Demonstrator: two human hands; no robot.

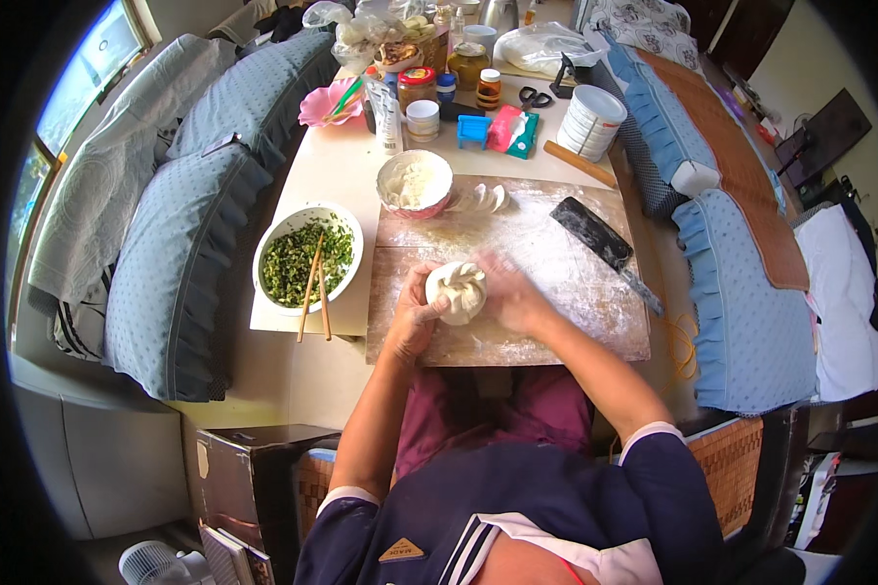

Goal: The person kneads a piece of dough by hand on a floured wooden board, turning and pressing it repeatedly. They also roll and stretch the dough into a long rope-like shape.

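My left hand (411,316) holds a pleated dough bun (456,294), its twisted folds facing up, over a floured wooden board (402,347). Close on the bun's right side is my right hand (516,298), blurred by motion; whether its fingers grip the dough is unclear. Chopped green filling (287,257) fills a white bowl (258,284) to the left, with a pair of wooden chopsticks (310,292) lying across its near rim. At the board's back edge stands a bowl of flour (414,181), beside several pale dough pieces (489,197). A flour-dusted cleaver (591,232) rests at right.
A wooden rolling pin (579,164) lies behind the board, against a white tin (591,123). Jars (417,88), a blue plastic holder (473,131), a wipes packet (513,131) and scissors (535,97) crowd the table's back. Blue-covered sofas (183,270) flank the table.
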